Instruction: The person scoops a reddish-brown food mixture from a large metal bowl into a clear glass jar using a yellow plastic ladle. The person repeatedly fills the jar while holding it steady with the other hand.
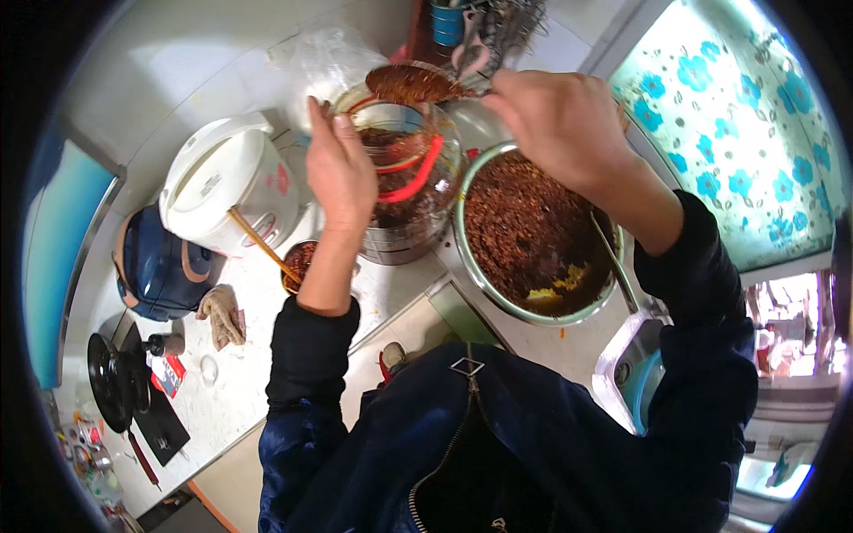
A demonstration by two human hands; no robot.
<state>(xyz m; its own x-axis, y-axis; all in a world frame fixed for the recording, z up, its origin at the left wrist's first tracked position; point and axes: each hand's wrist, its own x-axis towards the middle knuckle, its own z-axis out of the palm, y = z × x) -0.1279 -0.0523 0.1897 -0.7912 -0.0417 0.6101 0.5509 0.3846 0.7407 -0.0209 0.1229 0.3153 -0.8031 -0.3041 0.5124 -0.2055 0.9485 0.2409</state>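
In my right hand (560, 126) is the handle of a ladle (413, 83), whose bowl is coated with dark red, oily paste. The ladle is over the mouth of a wide clear jar (400, 243) with a red handle (420, 176). Similar dark paste shows inside the jar. My left hand (341, 170) is at the left side of the jar's mouth, fingers pointing up; whether it grips the rim is hidden. To the right, a large metal bowl (464, 250) holds a coarse dark red mixture (520, 226) with yellowish bits. A metal utensil (616, 263) leans in that bowl.
Left of the jar stand a small cup of red paste (300, 256) with chopsticks (260, 240), a white rice cooker (230, 180) and a dark blue appliance (163, 263). A cloth (222, 316) and black pan (110, 380) lie farther left. A sink (616, 373) is at right.
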